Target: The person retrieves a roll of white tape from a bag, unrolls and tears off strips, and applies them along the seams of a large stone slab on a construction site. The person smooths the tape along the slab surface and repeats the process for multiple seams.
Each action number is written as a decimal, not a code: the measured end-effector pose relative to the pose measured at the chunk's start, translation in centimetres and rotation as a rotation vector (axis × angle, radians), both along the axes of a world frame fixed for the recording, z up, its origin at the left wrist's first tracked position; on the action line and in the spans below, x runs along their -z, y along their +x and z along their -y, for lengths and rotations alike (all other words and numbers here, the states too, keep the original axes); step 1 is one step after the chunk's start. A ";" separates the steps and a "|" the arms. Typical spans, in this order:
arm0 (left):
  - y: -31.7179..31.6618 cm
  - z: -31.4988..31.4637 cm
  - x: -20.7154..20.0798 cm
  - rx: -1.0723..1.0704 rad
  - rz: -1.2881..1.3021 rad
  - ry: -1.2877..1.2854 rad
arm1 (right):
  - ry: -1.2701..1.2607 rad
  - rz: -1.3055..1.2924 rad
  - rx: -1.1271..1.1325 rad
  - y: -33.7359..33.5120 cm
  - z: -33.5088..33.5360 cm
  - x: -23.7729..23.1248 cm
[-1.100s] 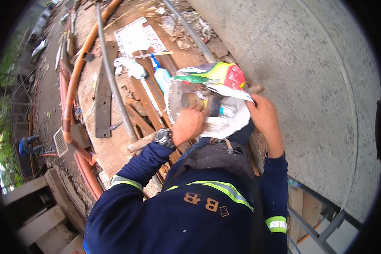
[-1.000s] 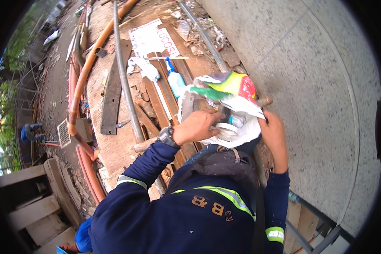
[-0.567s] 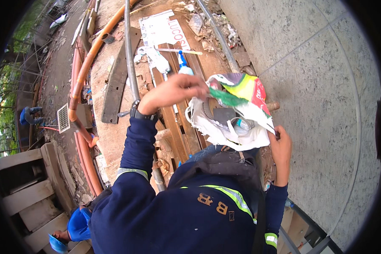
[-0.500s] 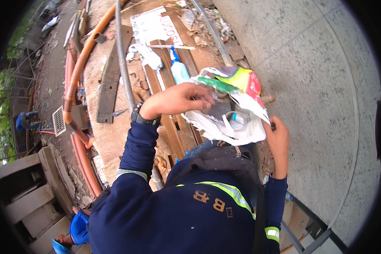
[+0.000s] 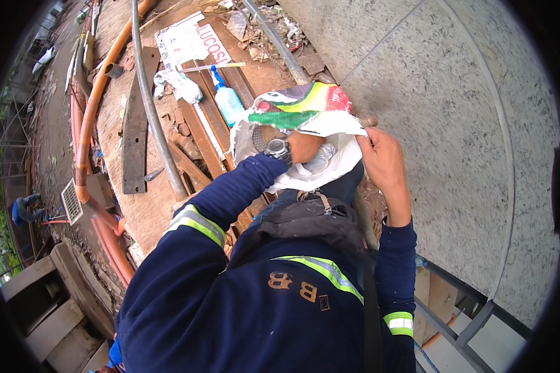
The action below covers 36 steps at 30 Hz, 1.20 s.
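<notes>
Now two hands, one woven sack (image 5: 305,109).

The left arm, in a dark blue sleeve with a reflective band near the shoulder, is bent at the elbow and reaches forward and to the right. A watch sits on its wrist. The left hand (image 5: 305,147) is pushed down out of sight past the knuckles, so whether its fingers are curled or spread cannot be told. The right arm rises almost straight from the lower edge, its sleeve banded near the elbow. The right hand (image 5: 382,163) is beside the left, back facing up, fingers bent and pinched closed at the fingertips.
</notes>
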<state>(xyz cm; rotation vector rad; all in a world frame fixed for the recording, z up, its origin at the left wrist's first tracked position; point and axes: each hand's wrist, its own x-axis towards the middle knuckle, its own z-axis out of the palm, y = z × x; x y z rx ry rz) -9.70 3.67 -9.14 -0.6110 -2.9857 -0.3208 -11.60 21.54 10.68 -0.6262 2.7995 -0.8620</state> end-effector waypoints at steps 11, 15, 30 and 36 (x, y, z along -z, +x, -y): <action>6.4 8.7 -6.1 -0.048 0.328 -0.012 | -0.045 0.031 0.045 -0.1 -1.0 -0.1; 8.3 11.4 -7.5 -0.182 0.520 -0.018 | -0.052 0.042 0.032 0.0 -0.7 -0.1; -0.4 -4.4 -4.6 -0.301 -0.271 0.503 | -0.024 0.020 0.058 0.3 -0.2 -0.8; -0.6 0.7 -4.1 0.041 0.250 0.319 | 0.055 0.002 0.110 0.5 -1.5 -0.8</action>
